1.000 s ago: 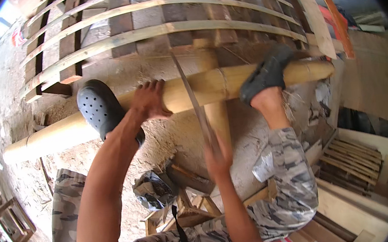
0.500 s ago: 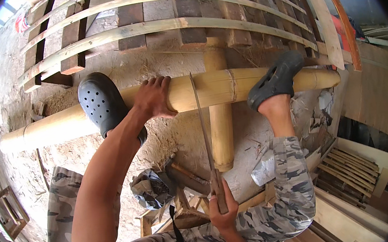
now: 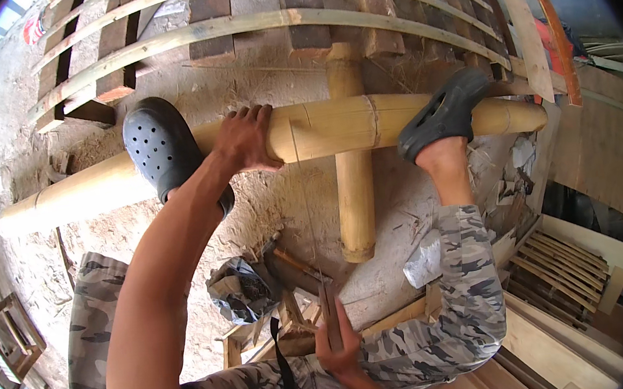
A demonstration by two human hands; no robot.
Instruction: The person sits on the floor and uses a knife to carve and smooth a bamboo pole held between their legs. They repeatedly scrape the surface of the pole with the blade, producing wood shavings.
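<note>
Left hand, fingers clamped over bamboo pole, seemingly steadying it (clogs help); right hand, fingers wrapped around saw handle

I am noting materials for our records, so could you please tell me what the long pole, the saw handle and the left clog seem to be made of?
The long pole looks like bamboo, smooth and yellowish, given its ringed node. The saw handle is probably wood: dull brown, though small in view. The left clog seems moulded foam or rubber, matte, with neat round holes.
</note>
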